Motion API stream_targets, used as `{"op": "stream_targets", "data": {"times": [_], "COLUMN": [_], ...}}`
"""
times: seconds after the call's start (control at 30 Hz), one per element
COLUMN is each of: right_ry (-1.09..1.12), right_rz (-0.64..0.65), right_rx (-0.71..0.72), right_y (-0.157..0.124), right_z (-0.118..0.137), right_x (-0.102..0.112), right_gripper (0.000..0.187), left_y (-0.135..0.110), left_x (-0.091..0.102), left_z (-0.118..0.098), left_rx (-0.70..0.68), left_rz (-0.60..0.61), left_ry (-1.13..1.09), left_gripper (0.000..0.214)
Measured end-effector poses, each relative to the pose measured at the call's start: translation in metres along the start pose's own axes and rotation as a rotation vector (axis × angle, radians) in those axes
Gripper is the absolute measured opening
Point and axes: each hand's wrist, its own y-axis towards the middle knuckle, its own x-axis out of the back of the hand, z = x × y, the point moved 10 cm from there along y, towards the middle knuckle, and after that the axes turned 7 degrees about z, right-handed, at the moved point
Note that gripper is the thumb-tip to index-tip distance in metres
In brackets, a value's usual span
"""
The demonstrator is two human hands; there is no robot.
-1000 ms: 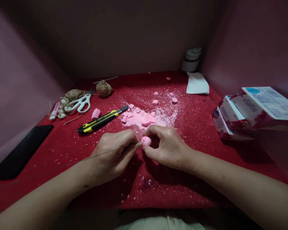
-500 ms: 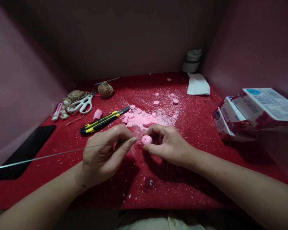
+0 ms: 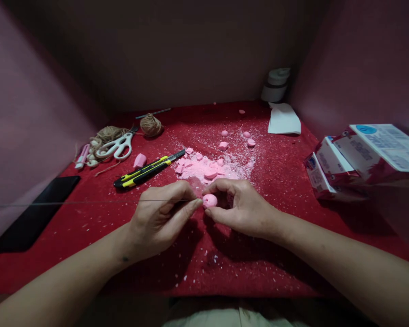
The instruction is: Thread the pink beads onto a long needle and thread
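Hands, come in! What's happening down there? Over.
Left hand pinches thin wire. Right hand holds pink bead next to the left fingertips. Pink crumbs behind, nothing between.

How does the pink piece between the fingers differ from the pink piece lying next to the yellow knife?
The held piece is rounded; the loose block beside the knife looks angular. The held piece is pinched by the right hand, with the left hand pointing a thin wire at it; the loose block lies untouched on the red cloth. Both are pale pink.
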Motion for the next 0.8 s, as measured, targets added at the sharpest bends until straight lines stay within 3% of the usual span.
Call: {"op": "stream_targets", "data": {"times": [0.2, 0.33, 0.63, 0.8], "right_ry": [-0.074, -0.076, -0.115, -0.16], "right_rz": [0.012, 0.048, 0.082, 0.065], "right_rx": [0.013, 0.025, 0.082, 0.17], "right_y": [0.0, 0.0, -0.002, -0.003], "right_z": [0.005, 0.004, 0.013, 0.022], "right_x": [0.0, -0.004, -0.007, -0.005], "right_gripper": [0.009, 0.01, 0.007, 0.009], "left_y": [0.004, 0.006, -0.007, -0.013], "left_x": [-0.005, -0.006, -0.03, -0.032], "left_z": [0.001, 0.013, 0.054, 0.062], "left_rx": [0.014, 0.149, 0.533, 0.633], "left_rz": [0.015, 0.036, 0.136, 0.111], "left_ry": [-0.03, -0.093, -0.668, -0.889], "left_gripper": [0.014, 0.016, 0.017, 0.016]}}
